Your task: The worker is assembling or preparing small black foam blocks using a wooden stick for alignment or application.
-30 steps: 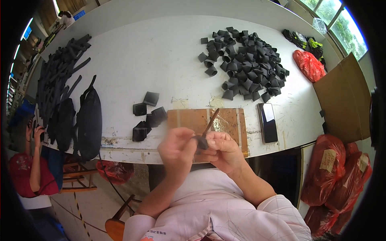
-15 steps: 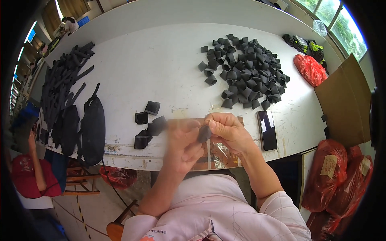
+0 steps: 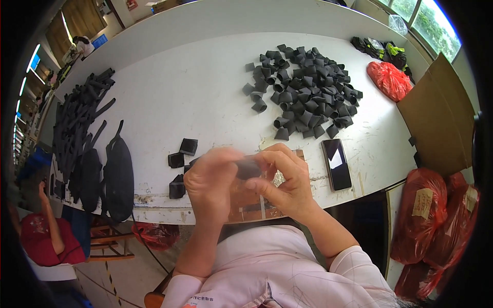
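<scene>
Between my hands, above a brown board [image 3: 241, 208] at the table's front edge, is a small black fabric loop [image 3: 248, 168]. My right hand [image 3: 287, 179] pinches its right side between thumb and fingers. At its left side, my left hand [image 3: 209, 179] is closed on it with curled fingers, the tips smeared by motion. Just left of my left hand lie several similar black loops [image 3: 177, 189], some partly hidden by that hand. A large heap of such loops [image 3: 313, 84] spreads over the far right of the white table.
Black strips [image 3: 77, 118] and long black fabric pieces [image 3: 119, 177] lie at left. A phone [image 3: 337, 164] rests right of my hands. Beyond it are a red bag [image 3: 389, 81] and cardboard [image 3: 436, 115]. Red sacks [image 3: 418, 220] stand lower right. Another person [image 3: 51, 236] sits at left.
The black loop has shifted left and turned, showing a broader side. My left hand has turned and moved left, away from my right. The view has shifted slightly.
</scene>
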`<control>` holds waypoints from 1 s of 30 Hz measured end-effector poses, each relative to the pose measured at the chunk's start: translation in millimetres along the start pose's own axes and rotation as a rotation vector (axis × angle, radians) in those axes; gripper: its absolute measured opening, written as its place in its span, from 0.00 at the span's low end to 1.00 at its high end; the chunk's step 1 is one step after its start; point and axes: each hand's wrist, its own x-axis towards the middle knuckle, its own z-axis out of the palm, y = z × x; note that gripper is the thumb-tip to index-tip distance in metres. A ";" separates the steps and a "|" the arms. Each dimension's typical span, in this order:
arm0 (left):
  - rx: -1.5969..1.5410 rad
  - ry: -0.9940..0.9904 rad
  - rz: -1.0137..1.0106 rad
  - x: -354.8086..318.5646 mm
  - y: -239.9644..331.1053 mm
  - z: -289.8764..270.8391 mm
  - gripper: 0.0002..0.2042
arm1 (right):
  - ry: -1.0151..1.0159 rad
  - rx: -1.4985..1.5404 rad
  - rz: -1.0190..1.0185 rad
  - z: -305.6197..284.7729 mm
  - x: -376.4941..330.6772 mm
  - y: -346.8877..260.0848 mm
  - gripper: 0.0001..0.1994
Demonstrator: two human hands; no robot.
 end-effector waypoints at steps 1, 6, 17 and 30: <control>-0.195 -0.010 -0.023 0.5 -1.5 -2.3 0.05 | 0.001 0.002 -0.001 0.2 1.9 -2.8 0.16; -0.515 -0.014 -0.171 -4.5 -12.7 -12.6 0.06 | 0.057 -0.044 -0.042 3.6 5.3 -1.5 0.10; 0.116 -0.056 -0.135 -4.6 -5.1 -7.9 0.05 | 0.072 -0.098 -0.079 12.4 -2.9 18.0 0.06; 1.128 0.375 -0.079 38.0 -88.3 -142.4 0.12 | 0.286 0.380 0.540 -33.8 7.7 52.5 0.16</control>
